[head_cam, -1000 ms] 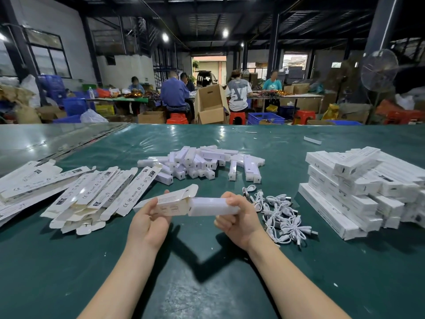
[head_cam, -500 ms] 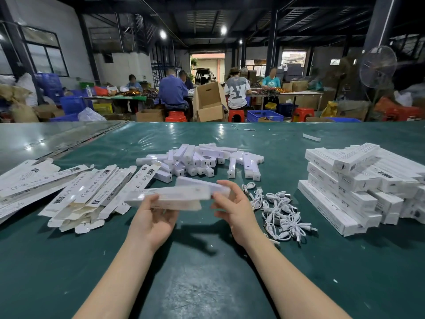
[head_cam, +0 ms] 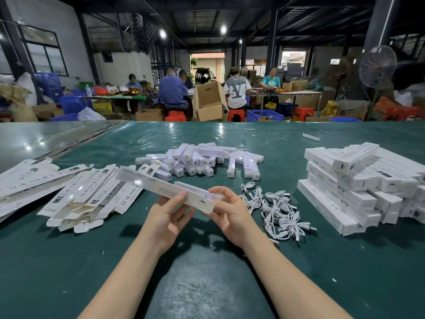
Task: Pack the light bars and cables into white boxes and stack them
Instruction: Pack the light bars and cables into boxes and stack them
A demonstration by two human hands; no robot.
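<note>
Left grip: clenched round the white box, fingers curled up from below near its middle.
Right grip: grasping the light bar at the right end of the box, fingers curled over it.
White box: held above the surface, centre of view, tilted with its left end higher and farther away.
Light bar: lies along the far side of the box. It appears to be partly entered at the open right end, but blur prevents confirmation.
Loose light bars: unsorted pile on the surface, beyond the hands.
Cables: white bundled leads in a heap just right of the right grip.
Flat box blanks: overlapping, unfolded, left of the hands, with more at the left edge.
Packed boxes: closed, stacked in several layers at the right side.
Background: workers seated at far tables, an open cardboard carton and a pedestal fan.
</note>
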